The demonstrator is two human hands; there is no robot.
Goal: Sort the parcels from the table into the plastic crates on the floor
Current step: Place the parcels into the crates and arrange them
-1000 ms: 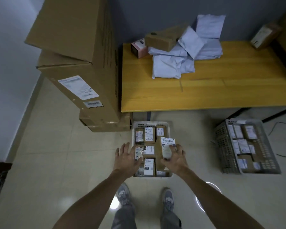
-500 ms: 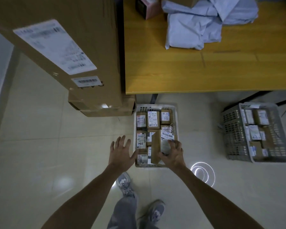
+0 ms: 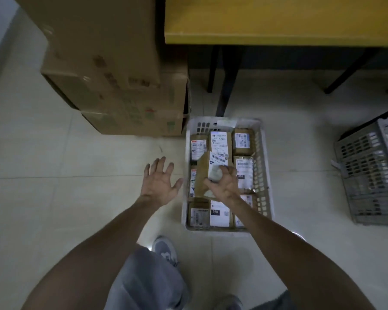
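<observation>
A white plastic crate point(image 3: 266, 175) stands on the floor in front of me, packed with several small brown labelled parcels. My right hand point(image 3: 225, 185) grips a brown cardboard parcel point(image 3: 205, 173) with a white barcode label, held tilted over the middle of the crate, just above the packed parcels. My left hand point(image 3: 159, 182) hovers with fingers spread over the floor tiles just left of the crate's rim, holding nothing. The yellow table point(image 3: 278, 30) juts in at the top; its parcels are out of view.
A grey plastic crate point(image 3: 365, 175) with parcels sits on the floor at the right edge. Stacked large cardboard boxes point(image 3: 112, 81) stand to the left of the white crate. Dark table legs point(image 3: 224, 86) rise behind it. My shoe point(image 3: 166, 251) is near the crate's front.
I have bent down closer to the white crate; the table top slid out of view. My right hand has lowered the parcel towards the crate's middle. The left hand stays spread beside the crate.
</observation>
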